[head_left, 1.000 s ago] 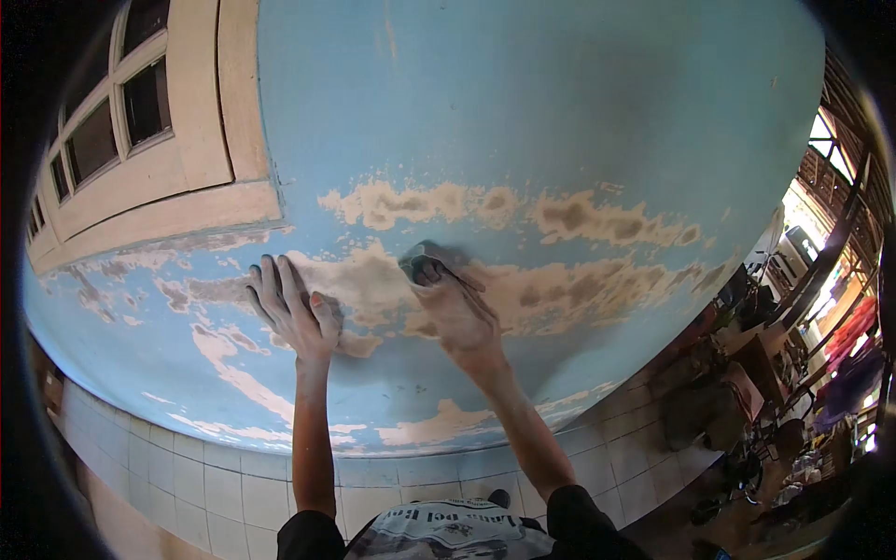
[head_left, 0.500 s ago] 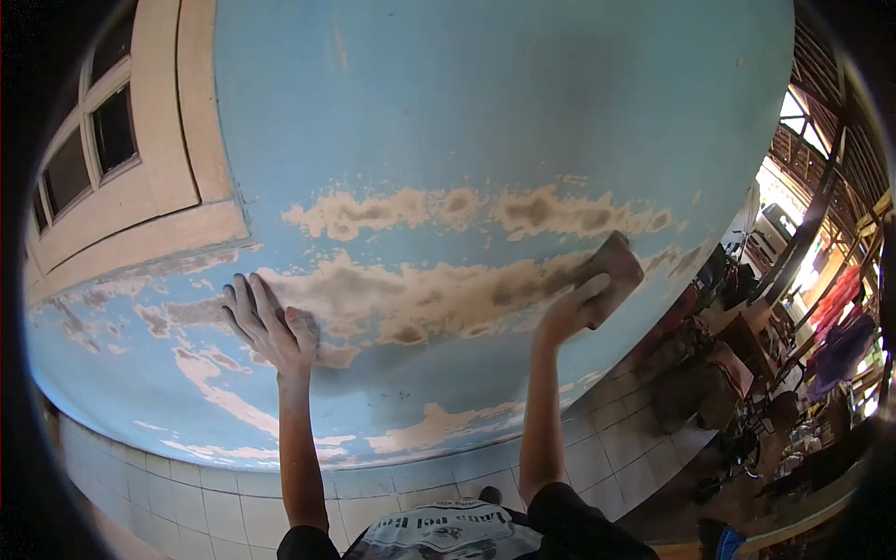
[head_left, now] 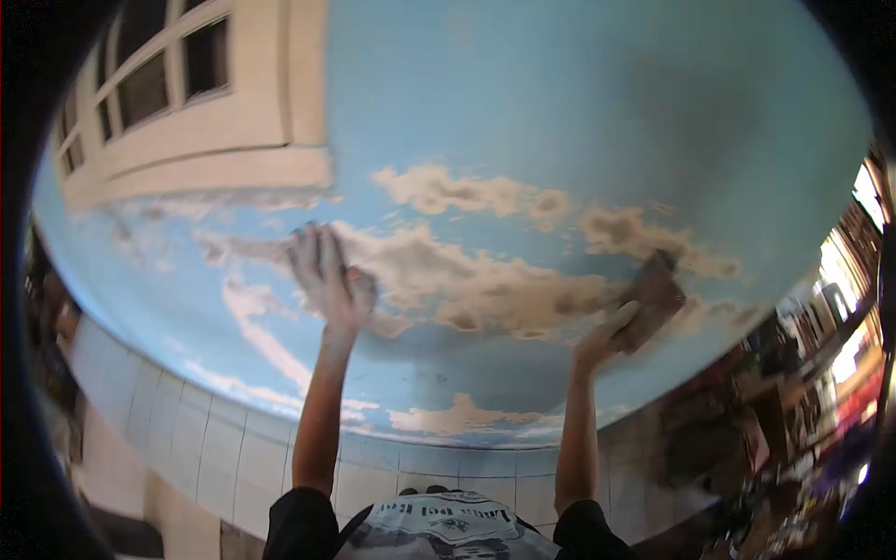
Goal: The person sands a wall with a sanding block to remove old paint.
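**A:** Left hand [head_left: 327, 273] is up on the blue wall [head_left: 560, 103], palm flat against it, fingers spread and pointing upward. It holds nothing.

**B:** And it sits right on the left end of that long tan patch [head_left: 485, 291] where the paint has come off, just below the cream window frame [head_left: 215, 161].

**A:** Over to the right hand [head_left: 602, 343]: fingers closed around a brown sanding block [head_left: 658, 297], gripping it from below, arm stretched up at full reach.

**B:** Where exactly is the block?

**A:** Flat face against the wall, tilted a little, at the right end of the same bare band. A second row of scraped patches [head_left: 467, 191] runs above it, and the block's top corner comes near the rightmost of those.

**B:** The two hands are well apart, with the stripped plaster running between them.

**A:** Lower down, more peeled spots, then the paint gives way to a band of white tiles [head_left: 215, 439] along the foot of the wall.

**B:** At the bottom edge I see the person's printed shirt [head_left: 439, 525] and dark sleeves.

**A:** Far right there's clutter [head_left: 803, 401] in bright light, too blurred to tell what it is.
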Demonstrator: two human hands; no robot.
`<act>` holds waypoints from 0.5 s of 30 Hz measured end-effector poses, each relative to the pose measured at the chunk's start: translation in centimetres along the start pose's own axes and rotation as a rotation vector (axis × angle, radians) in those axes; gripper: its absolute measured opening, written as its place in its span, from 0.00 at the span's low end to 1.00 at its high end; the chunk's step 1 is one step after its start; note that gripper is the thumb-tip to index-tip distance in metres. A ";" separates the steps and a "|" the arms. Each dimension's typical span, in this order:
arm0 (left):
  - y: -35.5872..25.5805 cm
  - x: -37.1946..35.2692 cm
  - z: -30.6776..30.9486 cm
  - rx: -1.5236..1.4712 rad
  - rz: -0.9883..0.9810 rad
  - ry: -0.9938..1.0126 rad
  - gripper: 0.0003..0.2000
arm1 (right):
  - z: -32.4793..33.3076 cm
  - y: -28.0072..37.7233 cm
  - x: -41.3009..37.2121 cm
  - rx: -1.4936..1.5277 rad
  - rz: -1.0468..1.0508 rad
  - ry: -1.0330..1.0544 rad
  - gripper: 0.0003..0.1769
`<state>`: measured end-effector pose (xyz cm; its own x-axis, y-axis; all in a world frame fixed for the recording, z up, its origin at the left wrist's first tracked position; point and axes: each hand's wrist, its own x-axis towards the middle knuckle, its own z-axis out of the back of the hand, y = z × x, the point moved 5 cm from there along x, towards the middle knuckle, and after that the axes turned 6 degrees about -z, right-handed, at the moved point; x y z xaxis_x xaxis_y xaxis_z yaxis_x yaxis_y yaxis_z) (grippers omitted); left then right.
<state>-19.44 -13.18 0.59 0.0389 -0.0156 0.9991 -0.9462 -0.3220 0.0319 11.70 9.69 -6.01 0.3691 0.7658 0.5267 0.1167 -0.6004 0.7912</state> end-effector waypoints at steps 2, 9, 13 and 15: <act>0.3 0.1 0.1 0.051 0.010 -0.014 0.25 | -4.8 4.0 -3.5 -0.120 0.580 0.397 0.21; 1.6 -0.4 1.1 -0.073 0.103 0.084 0.25 | -15.6 17.7 -8.2 0.015 1.030 0.834 0.20; 2.9 -1.1 2.7 -0.085 0.160 0.101 0.26 | -19.2 18.3 -9.1 0.071 0.384 1.398 0.27; 3.9 -1.3 3.6 -0.090 0.178 0.109 0.26 | -19.4 18.4 -8.5 0.836 -0.224 1.514 0.20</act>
<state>-22.00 -17.76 -0.64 -0.1613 0.0396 0.9861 -0.9602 -0.2374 -0.1475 -7.19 -3.37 10.13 -0.7770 0.0717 0.6255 0.6247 -0.0350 0.7801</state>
